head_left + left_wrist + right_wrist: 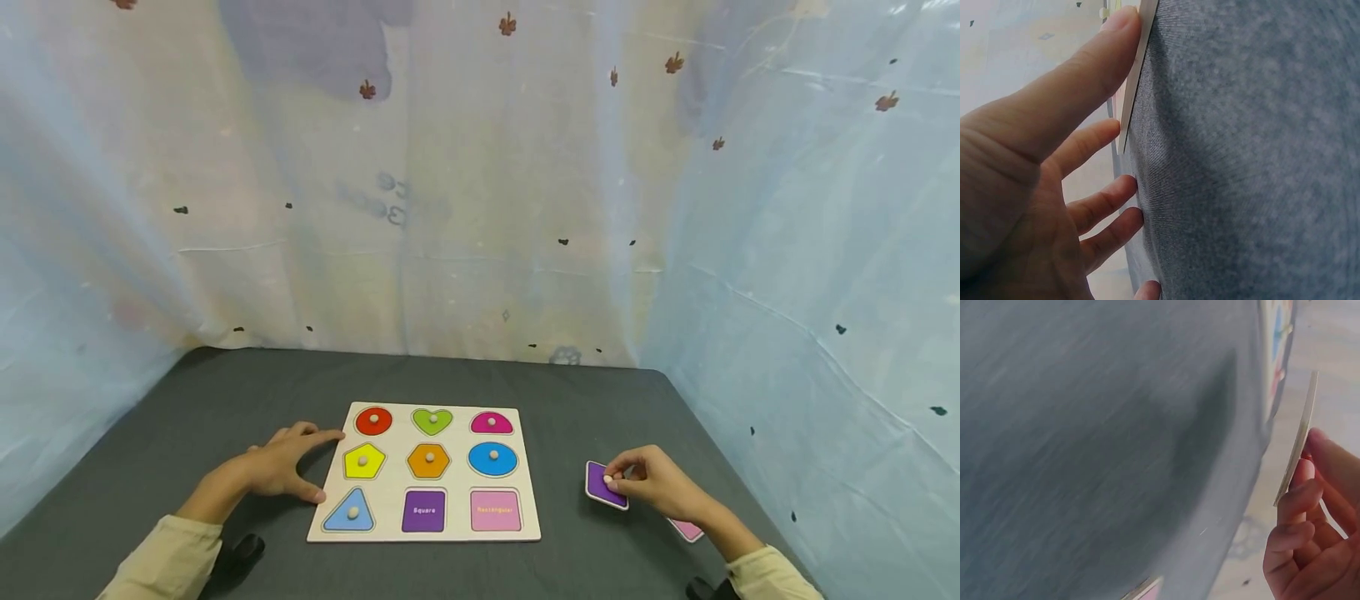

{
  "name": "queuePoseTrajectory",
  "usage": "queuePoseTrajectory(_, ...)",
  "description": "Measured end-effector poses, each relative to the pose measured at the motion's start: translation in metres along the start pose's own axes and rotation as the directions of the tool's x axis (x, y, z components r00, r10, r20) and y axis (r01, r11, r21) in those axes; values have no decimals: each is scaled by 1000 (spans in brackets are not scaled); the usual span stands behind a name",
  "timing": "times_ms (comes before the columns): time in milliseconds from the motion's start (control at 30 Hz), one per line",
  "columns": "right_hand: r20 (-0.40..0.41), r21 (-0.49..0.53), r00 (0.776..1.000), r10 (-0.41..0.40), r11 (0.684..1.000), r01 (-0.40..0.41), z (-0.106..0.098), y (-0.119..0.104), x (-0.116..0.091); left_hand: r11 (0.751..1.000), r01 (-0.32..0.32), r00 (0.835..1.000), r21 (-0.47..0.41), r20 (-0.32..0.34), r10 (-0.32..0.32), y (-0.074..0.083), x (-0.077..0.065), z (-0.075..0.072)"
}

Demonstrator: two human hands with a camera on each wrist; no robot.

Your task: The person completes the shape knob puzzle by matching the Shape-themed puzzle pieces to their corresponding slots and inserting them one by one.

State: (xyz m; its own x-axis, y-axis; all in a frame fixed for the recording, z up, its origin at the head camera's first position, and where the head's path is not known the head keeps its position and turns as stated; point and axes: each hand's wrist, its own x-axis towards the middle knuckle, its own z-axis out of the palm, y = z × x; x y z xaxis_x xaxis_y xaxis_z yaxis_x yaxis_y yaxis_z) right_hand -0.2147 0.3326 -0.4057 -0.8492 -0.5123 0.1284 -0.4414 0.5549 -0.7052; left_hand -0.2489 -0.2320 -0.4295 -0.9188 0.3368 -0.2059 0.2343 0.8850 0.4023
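Observation:
A wooden shape puzzle board [390, 442] lies on the grey table. Its circle, heart, half circle, pentagon, hexagon, oval and triangle spots hold knobbed pieces; the spots printed Square [424, 511] and Rectangular [495, 510] show bare. My left hand [283, 465] rests at the board's left edge, thumb and a finger touching it with fingers spread. To the right of the board, my right hand [651, 481] pinches the knob of a purple square puzzle piece [600, 488]. In the right wrist view the piece [1298, 447] appears edge-on, raised off the table.
A pink puzzle piece [687, 530] lies on the table, partly hidden under my right wrist. The grey cloth-covered table [570, 400] meets a pale patterned curtain [480, 250] at the back and sides.

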Motion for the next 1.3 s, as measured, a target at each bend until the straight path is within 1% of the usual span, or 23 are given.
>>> queuePoseTrajectory(233,-4,-16,1000,9,1000,-9,18,-27,20,1000,11,1000,-3,0,-11,-1,1,1)
queuePoseTrajectory(433,4,-39,1000,-29,999,29,34,-46,39,1000,4,1000,12,-10,-4,0,2,1)
queuePoseTrajectory(600,20,-16,998,-56,998,56,46,-57,52,1000,9,1000,19,-10,-9,2,3,-1)
queuePoseTrajectory(733,40,-12,997,-68,998,68,55,-62,59,1000,21,1000,21,-1,-21,2,2,0)
queuePoseTrajectory(900,48,-38,997,-58,998,60,60,-63,63,1000,23,1000,17,1,-23,1,2,1)
queuePoseTrajectory(967,47,-40,998,-53,998,55,61,-72,63,1000,18,1000,19,-1,-18,0,2,2)
queuePoseTrajectory(1133,36,-30,996,-75,997,76,66,-77,67,1000,13,1000,25,-10,-13,-1,3,1)
queuePoseTrajectory(1200,37,-25,995,-94,995,95,69,-68,70,1000,11,1000,26,-11,-11,-1,2,1)
queuePoseTrajectory(1300,47,-27,992,-116,993,117,72,-66,74,1000,12,1000,18,-8,-12,1,1,0)
